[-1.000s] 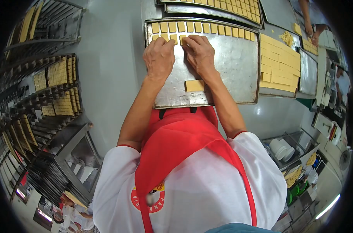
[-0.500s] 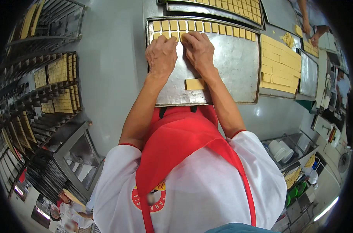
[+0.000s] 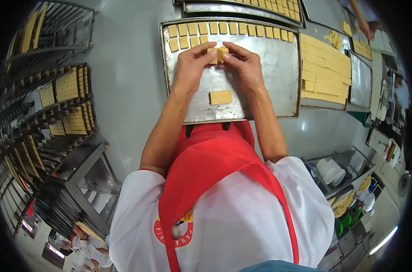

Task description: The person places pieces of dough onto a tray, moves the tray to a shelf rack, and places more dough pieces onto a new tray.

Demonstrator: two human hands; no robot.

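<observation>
Over a metal tray (image 3: 269,81), my left hand (image 3: 190,70) pinches a small yellow dough piece (image 3: 212,56) between thumb and fingers. Beside it, my right hand (image 3: 247,68) grips another dough piece (image 3: 222,54), tilted against or close to the first. Along the tray's far edge runs a row of small dough pieces (image 3: 222,28). A shorter second row (image 3: 184,42) begins at the left, just beyond my left hand. Nearer to me, between my forearms, a larger rectangular dough block (image 3: 221,97) lies flat on the tray.
To the right, a slab of cut dough (image 3: 324,70) covers another tray. Beyond my tray is one filled with cut pieces (image 3: 278,8). Racks with loaded trays (image 3: 72,86) stand at left. Another person's hand (image 3: 368,29) shows at upper right, near dough scraps (image 3: 334,39).
My hands have drawn back from the second row toward me, leaving pieces lying there. Both now hold dough pieces up together. The tray appears slightly further left in view.
</observation>
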